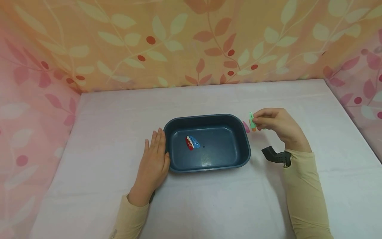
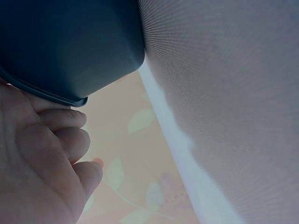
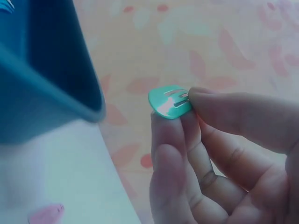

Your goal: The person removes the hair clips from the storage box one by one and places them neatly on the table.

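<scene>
My right hand (image 1: 282, 127) pinches a green snap hair clip (image 3: 169, 103) between thumb and fingers, raised above the cloth just beyond the tray's right end. My left hand (image 1: 153, 167) lies with straight fingers along the left end of a dark blue plastic tray (image 1: 206, 170), touching its rim. Inside the tray, left of its middle, a red hair clip (image 1: 189, 143), a white one partly covered, and a blue hair clip (image 1: 195, 142) lie close together. A pink hair clip (image 1: 246, 127) and an orange hair clip (image 1: 254, 129) are on the cloth near my right hand.
A white cloth covers the table (image 1: 104, 132). Behind it hangs a yellow leaf-patterned curtain (image 1: 179, 43), with pink patterned cloth at both sides. A black strap (image 1: 276, 156) sticks out from the right wrist. A bit of green shows under the right fingers.
</scene>
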Tool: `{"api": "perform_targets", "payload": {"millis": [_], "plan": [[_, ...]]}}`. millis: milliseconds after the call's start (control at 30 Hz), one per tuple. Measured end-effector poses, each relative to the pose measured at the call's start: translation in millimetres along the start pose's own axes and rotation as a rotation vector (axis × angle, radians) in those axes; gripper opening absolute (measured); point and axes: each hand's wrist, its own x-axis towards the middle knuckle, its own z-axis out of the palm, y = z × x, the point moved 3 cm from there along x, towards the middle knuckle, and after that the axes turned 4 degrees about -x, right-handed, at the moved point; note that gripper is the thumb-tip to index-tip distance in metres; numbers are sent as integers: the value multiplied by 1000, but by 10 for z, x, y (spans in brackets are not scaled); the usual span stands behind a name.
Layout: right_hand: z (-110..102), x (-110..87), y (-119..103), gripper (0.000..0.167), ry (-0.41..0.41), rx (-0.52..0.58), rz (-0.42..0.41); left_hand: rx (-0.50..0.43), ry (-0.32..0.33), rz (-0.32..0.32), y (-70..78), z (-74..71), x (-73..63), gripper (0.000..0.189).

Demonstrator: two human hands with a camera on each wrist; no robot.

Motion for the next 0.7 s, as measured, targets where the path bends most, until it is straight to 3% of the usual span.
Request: {"api": "perform_targets", "payload": {"millis": [167,433,700], "plan": [[-108,17,99,10,47,3,39,-3,14,14,8,-10,2,61],[-249,43,235,13,55,67,52,-1,13,10,11,-16,8,61],[-369,53,390,14,68,195,106,7,13,6,15,-10,6,61]]}}
